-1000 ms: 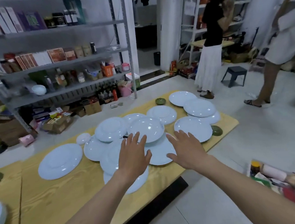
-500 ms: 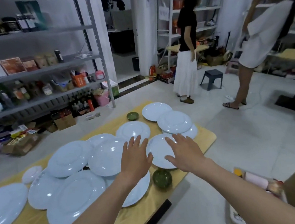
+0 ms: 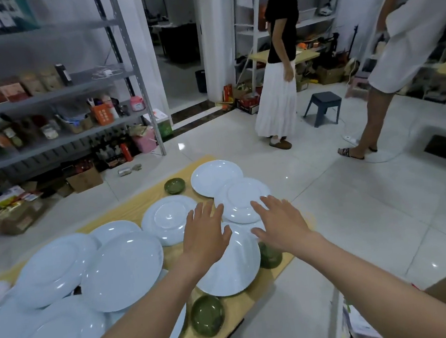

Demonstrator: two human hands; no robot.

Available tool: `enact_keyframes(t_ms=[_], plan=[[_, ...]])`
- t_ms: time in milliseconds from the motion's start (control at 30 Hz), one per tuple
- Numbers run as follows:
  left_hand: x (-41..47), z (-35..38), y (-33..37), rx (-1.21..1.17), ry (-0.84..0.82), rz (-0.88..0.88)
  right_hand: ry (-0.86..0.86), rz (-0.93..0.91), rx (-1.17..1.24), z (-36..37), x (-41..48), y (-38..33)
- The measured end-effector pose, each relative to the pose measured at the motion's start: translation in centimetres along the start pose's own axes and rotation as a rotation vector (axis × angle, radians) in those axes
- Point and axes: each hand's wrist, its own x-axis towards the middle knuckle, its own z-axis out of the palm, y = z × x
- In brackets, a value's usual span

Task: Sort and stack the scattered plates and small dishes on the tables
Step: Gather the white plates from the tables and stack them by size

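Both hands hover with fingers spread apart and holding nothing over the far right end of the pale wooden surface (image 3: 148, 195). The left hand (image 3: 204, 233) is above the gap between two plates, and the right hand (image 3: 282, 224) is over the near rim of an upturned pale-blue round ceramic plate (image 3: 242, 198). Whether either palm touches china I cannot tell. The step looks like the start of gathering, with the first plate not yet chosen; nothing here is stacked in any order. The upturned plate lies foot ring up, overlapping a far upright pale-blue plate (image 3: 214, 176), with a second upturned plate (image 3: 167, 218) just beside it. Beneath the wrists lies a larger glossy pale-blue plate (image 3: 233, 270). A small dark-green glazed dish (image 3: 174, 186) sits by the far edge, a second green dish (image 3: 270, 257) is partly hidden by the right wrist, and a third green dish (image 3: 207, 315) is at the near edge. More big plates (image 3: 117, 272) overlap in a loose heap to the left. The next move probably calls for curling fingers under a rim, turning the inverted plates right way up and matching sizes, with the green dishes kept apart. Glazed, overlapping rims may slide or chip if one is pulled from beneath another, and the dishes near the edge could be knocked off.
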Motion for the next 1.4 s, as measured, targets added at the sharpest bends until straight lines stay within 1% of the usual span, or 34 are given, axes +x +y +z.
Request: enact_keyframes(t_ms=[100, 233, 367, 433, 567, 700, 800, 867, 933, 1167, 1300, 1400], plan=[[2.8, 0.7, 2.0, 0.033, 0.011, -0.017, -0.007, -0.041, -0.022, -0.3, 2.3, 3.6], [5.7, 1.5, 5.0, 0.041, 0.029, -0.11, -0.015, -0.094, -0.064, -0.4, 5.4, 7.9], [8.0, 2.2, 7.0, 0.062, 0.057, -0.192, 0.071, -0.113, -0.087, -0.6, 8.4, 10.7], [9.3, 2.6, 7.4, 0.059, 0.066, -0.202, 0.1, -0.123, -0.07, -0.6, 9.8, 11.5], [12.4, 3.6, 7.0, 0.059, 0.071, -0.238, 0.102, -0.159, -0.049, -0.2, 13.5, 12.5], [14.8, 5.4, 5.5, 0.033, 0.049, -0.276, 0.083, -0.163, -0.022, 0.9, 16.6, 12.5], [15.9, 7.1, 4.7, -0.005, -0.012, -0.3, 0.021, -0.166, 0.015, 2.2, 18.0, 12.5], [16.5, 8.2, 4.1, -0.034, -0.051, -0.332, -0.032, -0.132, 0.086, 3.1, 18.8, 12.8], [17.0, 9.4, 3.5, -0.105, -0.093, -0.393, -0.121, -0.072, 0.201, 3.9, 19.7, 13.4], [18.4, 13.5, 1.7, -0.494, -0.217, -0.721, -0.33, 0.298, 0.759, 6.9, 23.3, 15.1], [19.1, 14.8, 0.9, -0.721, -0.185, -0.904, -0.402, 0.46, 0.888, 8.9, 24.4, 15.6], [19.6, 15.3, 0.7, -0.813, -0.147, -0.985, -0.39, 0.513, 0.927, 10.2, 24.9, 15.8]])
